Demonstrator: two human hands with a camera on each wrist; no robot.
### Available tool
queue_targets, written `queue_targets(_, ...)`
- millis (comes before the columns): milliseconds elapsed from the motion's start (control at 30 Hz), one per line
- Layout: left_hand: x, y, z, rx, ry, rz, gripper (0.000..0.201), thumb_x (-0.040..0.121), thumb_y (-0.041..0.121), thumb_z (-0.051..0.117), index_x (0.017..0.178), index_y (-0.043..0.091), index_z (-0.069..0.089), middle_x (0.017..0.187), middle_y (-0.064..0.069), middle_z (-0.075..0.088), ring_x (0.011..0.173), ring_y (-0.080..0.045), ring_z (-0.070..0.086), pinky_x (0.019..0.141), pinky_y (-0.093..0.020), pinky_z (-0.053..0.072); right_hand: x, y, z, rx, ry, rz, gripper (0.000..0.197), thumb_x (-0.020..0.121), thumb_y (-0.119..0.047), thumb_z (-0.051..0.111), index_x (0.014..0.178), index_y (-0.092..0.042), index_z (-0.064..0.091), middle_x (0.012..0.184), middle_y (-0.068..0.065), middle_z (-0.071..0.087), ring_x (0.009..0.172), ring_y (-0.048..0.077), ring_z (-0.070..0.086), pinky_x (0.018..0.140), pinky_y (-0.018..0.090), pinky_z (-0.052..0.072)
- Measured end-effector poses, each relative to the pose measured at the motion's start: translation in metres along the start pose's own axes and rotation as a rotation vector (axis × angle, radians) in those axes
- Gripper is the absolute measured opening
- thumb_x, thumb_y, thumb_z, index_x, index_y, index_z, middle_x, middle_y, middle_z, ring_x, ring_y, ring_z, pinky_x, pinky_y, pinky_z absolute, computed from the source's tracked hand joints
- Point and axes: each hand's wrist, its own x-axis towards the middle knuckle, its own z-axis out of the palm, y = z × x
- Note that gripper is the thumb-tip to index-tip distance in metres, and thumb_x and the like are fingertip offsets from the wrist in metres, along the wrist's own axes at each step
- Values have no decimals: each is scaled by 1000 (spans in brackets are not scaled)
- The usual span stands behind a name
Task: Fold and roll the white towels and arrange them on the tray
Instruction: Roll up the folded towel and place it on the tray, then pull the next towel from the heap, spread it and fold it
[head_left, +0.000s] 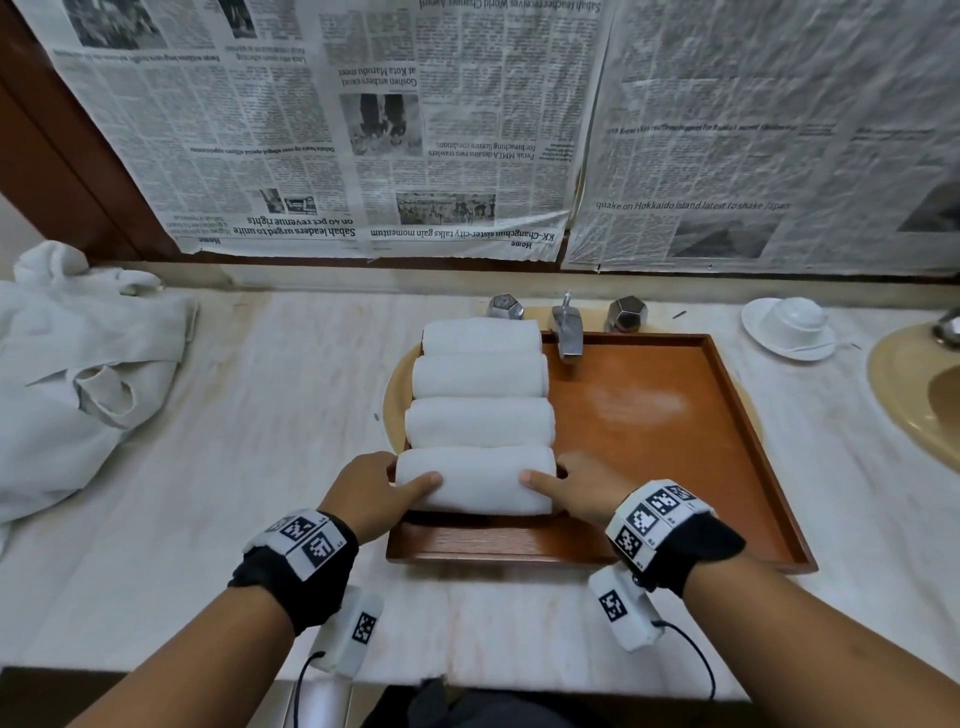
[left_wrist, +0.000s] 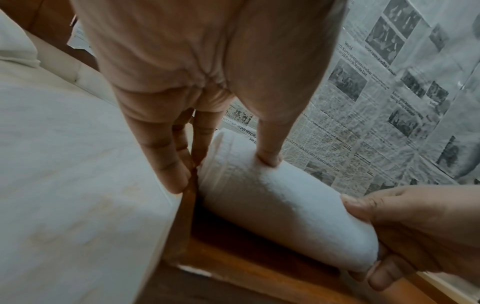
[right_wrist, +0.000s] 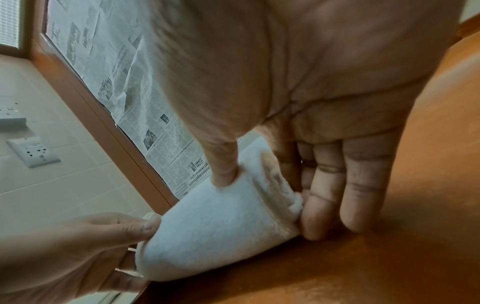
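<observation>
A rolled white towel (head_left: 475, 480) lies at the near left corner of the wooden tray (head_left: 675, 467). My left hand (head_left: 402, 480) holds its left end, thumb on top and fingers against the end face. My right hand (head_left: 545, 474) holds the right end the same way. In the left wrist view the left hand (left_wrist: 223, 172) presses the roll (left_wrist: 280, 209) beside the tray's left wall. The right wrist view has the right hand (right_wrist: 270, 205) pinching the roll (right_wrist: 215, 236) down on the tray floor. Three other rolls (head_left: 480, 422) (head_left: 480, 375) (head_left: 480, 336) lie in a column behind it.
A heap of loose white towels (head_left: 78, 389) sits on the marble counter at the far left. The tray rests over a basin (head_left: 395, 395), under the chrome faucet (head_left: 569, 327). An upturned cup on a saucer (head_left: 789, 327) and a second basin (head_left: 919, 395) are at the right. Newspaper covers the wall behind.
</observation>
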Motion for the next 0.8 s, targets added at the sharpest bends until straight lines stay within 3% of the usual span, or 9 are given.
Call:
queue_targets(67, 1, -2, 2, -8, -16, 21, 44, 84, 62, 62, 100, 22, 67, 93, 6, 68, 83, -9, 60, 63, -22, 41, -1, 1, 0, 0, -3, -16, 47, 87, -68, 54, 105, -26, 65, 95, -4, 72, 86, 15, 68, 89, 40, 54)
queue_targets(133, 0, -3, 3, -29, -14, 41, 45, 85, 62, 62, 108, 23, 69, 96, 7, 68, 84, -9, 61, 64, -20, 41, -4, 1, -1, -1, -14, -28, 36, 89, -63, 57, 101, -29, 63, 94, -3, 74, 85, 13, 68, 91, 39, 54)
queue_targets(200, 0, -4, 2, -52, -11, 56, 45, 84, 61, 64, 109, 24, 70, 96, 9, 69, 83, -6, 62, 65, -19, 43, -8, 2, -4, -16, -29, -31, 27, 90, -57, 61, 101, -33, 60, 99, -6, 73, 86, 6, 66, 92, 33, 51)
queue_targets(267, 0, -6, 1, -61, -26, 72, 47, 80, 63, 65, 109, 26, 70, 96, 11, 69, 83, -5, 63, 69, -22, 48, -12, 3, -8, -57, -34, -36, 30, 88, -56, 65, 107, -33, 61, 107, -11, 70, 91, 3, 62, 89, 29, 49)
queue_targets(367, -1, -11, -2, -53, -61, 91, 57, 73, 72, 61, 112, 31, 68, 102, 13, 69, 87, -4, 64, 80, -29, 54, -14, 2, -15, -157, 0, -22, 46, 81, -62, 67, 113, -29, 65, 111, -11, 67, 97, 8, 62, 91, 34, 51)
queue_targets(467, -5, -15, -4, -50, -73, 100, 59, 70, 74, 61, 113, 34, 67, 107, 11, 67, 86, -5, 64, 83, -33, 54, -21, -11, -22, -222, 15, 11, 44, 81, -58, 71, 108, -27, 61, 106, -9, 65, 98, 14, 62, 92, 39, 52)
queue_targets(600, -12, -14, -9, -45, -90, 69, 64, 78, 61, 70, 132, 29, 55, 117, 4, 57, 87, -8, 63, 84, -28, 50, -26, -39, -30, -326, 9, 40, 44, 75, -56, 78, 98, -26, 56, 98, -6, 62, 90, 14, 60, 85, 36, 53)
queue_targets(700, -13, -23, -16, -53, -102, 49, 86, 78, 61, 70, 148, 20, 39, 124, 5, 52, 92, -6, 61, 85, -25, 47, -25, -67, -31, -418, 35, 6, 54, 71, -59, 79, 105, -27, 52, 103, -9, 55, 91, 11, 56, 81, 32, 52)
queue_targets(800, -9, -39, -34, -54, -83, 47, 91, 77, 64, 69, 150, 21, 35, 127, 6, 53, 93, -4, 61, 87, -25, 48, -22, -107, -19, -518, 37, -48, 54, 74, -62, 75, 111, -30, 51, 107, -9, 52, 96, 12, 54, 79, 30, 48)
